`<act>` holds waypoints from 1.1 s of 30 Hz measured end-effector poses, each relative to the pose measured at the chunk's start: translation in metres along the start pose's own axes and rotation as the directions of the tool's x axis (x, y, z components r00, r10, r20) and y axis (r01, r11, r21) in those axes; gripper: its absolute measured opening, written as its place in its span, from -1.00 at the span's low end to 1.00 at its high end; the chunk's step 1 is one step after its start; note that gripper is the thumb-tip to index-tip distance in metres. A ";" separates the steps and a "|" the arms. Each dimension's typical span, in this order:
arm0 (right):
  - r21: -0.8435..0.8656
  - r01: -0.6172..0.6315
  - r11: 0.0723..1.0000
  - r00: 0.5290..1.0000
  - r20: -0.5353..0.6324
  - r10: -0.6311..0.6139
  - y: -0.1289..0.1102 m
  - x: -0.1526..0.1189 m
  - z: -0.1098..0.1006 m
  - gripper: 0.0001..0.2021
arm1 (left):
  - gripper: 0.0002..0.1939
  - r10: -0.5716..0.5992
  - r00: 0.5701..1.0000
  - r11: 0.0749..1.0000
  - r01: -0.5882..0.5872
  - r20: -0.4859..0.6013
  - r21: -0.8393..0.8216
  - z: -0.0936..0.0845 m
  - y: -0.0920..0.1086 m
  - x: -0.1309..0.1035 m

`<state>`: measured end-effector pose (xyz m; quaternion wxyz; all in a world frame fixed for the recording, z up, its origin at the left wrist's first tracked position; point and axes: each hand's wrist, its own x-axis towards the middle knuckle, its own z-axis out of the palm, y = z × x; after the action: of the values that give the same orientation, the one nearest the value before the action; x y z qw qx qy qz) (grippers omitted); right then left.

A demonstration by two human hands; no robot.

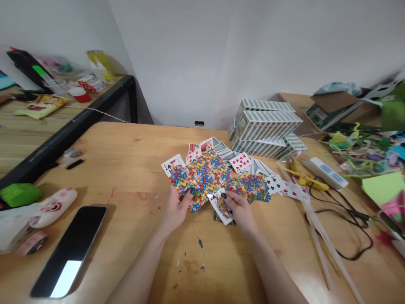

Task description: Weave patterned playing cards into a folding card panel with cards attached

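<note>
My left hand (177, 207) is closed on a multicoloured patterned piece (183, 182), thumb on top, with a jack of spades card (173, 163) sticking out at its upper left. My right hand (238, 207) pinches a face card (220, 205) of clubs at its upper right edge. Between and beyond the hands lies another multicoloured piece (210, 169), and a further one (249, 187) is to the right. Behind them are spread playing cards, among them a hearts card (240, 162) and a clubs card (274, 183). How the pieces and cards are joined is unclear.
Striped boxes (268, 124) are stacked at the back right. Further right lie a glue gun (305, 175), a power strip (325, 172), black cable, clear sticks (325, 236) and coloured scraps. A phone (71, 249) and a white object (53, 207) lie on the left.
</note>
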<state>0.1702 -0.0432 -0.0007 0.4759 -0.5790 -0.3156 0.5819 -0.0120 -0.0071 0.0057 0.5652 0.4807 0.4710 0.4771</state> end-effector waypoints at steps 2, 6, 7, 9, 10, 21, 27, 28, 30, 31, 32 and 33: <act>-0.008 -0.015 1.000 1.000 0.021 0.016 -0.002 -0.001 0.001 -0.67 | -0.46 -0.013 1.000 1.000 0.013 0.026 -0.006 -0.002 -0.001 0.000; -0.047 -0.052 0.998 0.996 0.069 0.056 -0.004 -0.002 -0.001 -0.66 | -0.48 -0.006 0.998 1.000 0.007 0.061 -0.011 -0.006 0.000 0.002; -0.063 -0.051 0.997 0.995 0.077 0.056 -0.003 -0.001 -0.003 -0.67 | -0.48 -0.009 0.998 1.000 0.010 0.061 -0.019 -0.007 0.000 0.002; -0.088 -0.045 0.995 0.994 0.094 0.053 -0.003 0.000 -0.006 -0.68 | -0.49 -0.025 0.998 0.999 0.026 0.052 -0.033 -0.007 0.001 0.003; -0.095 -0.040 0.995 0.994 0.101 0.050 -0.002 0.000 -0.008 -0.69 | -0.50 -0.034 0.998 0.999 0.036 0.049 -0.036 -0.007 0.002 0.003; -0.033 -0.085 0.996 0.989 0.121 0.088 -0.004 0.001 -0.008 -0.68 | -0.58 -0.082 0.997 0.995 0.082 0.003 -0.062 -0.005 0.005 0.004; -0.087 -0.049 0.995 0.984 0.168 0.063 -0.005 0.000 -0.010 -0.69 | -0.56 -0.085 0.996 0.993 0.088 0.039 -0.082 -0.006 0.007 0.004; -0.100 -0.029 0.995 0.986 0.159 0.044 -0.005 -0.001 -0.010 -0.69 | -0.56 -0.085 0.996 0.992 0.088 0.035 -0.086 -0.007 0.006 0.004; -0.127 0.027 0.992 0.991 0.135 -0.010 -0.005 -0.001 -0.009 -0.69 | -0.57 -0.088 0.996 0.992 0.089 0.022 -0.087 -0.008 0.006 0.005; -0.141 0.056 0.988 0.991 0.127 -0.038 -0.004 -0.001 -0.008 -0.68 | -0.57 -0.091 0.996 0.992 0.092 0.020 -0.088 -0.008 0.006 0.005; -0.154 0.078 0.985 0.990 0.126 -0.059 -0.004 0.000 -0.008 -0.68 | -0.57 -0.096 0.995 0.991 0.098 0.021 -0.089 -0.008 0.006 0.005; -0.163 0.092 0.982 0.989 0.128 -0.071 -0.003 0.000 -0.008 -0.67 | -0.57 -0.106 0.994 0.990 0.107 0.023 -0.090 -0.009 0.007 0.005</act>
<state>0.1788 -0.0437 0.0012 0.4285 -0.5672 -0.4156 0.5674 -0.0207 -0.0007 0.0113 0.6155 0.4329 0.4685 0.4629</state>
